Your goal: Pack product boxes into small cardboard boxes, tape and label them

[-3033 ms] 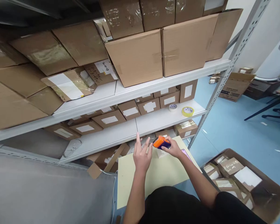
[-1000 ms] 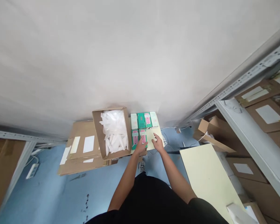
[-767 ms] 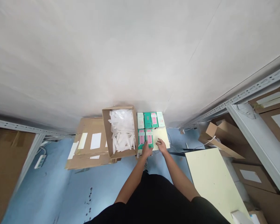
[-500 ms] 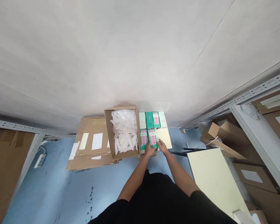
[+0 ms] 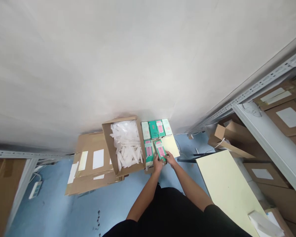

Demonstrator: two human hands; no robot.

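Between my two hands is a small green box with a pink panel [image 5: 160,149], turned at a slight slant. My left hand [image 5: 158,163] grips its near left edge, and the fingers of my right hand [image 5: 170,158] close on its near right corner. Just left of it lies a similar green-and-pink box [image 5: 148,149]. Behind stands a row of green and pale boxes, among them a plain green box [image 5: 153,129] and a pale box [image 5: 166,126]. They rest on a cream tabletop [image 5: 171,144].
Left of the small boxes stands an open carton [image 5: 110,148] filled with white plastic-like packets [image 5: 128,144]. Flattened cardboard [image 5: 88,174] lies farther left. A cream table [image 5: 227,187] is at my right, beside shelving [image 5: 268,144] with brown cartons. The wall [image 5: 143,59] rises behind.
Both hands now hold the green-and-pink box, which has been turned and shifted from its place in the front row. My right hand has closed in on it. The whole view has shifted slightly.
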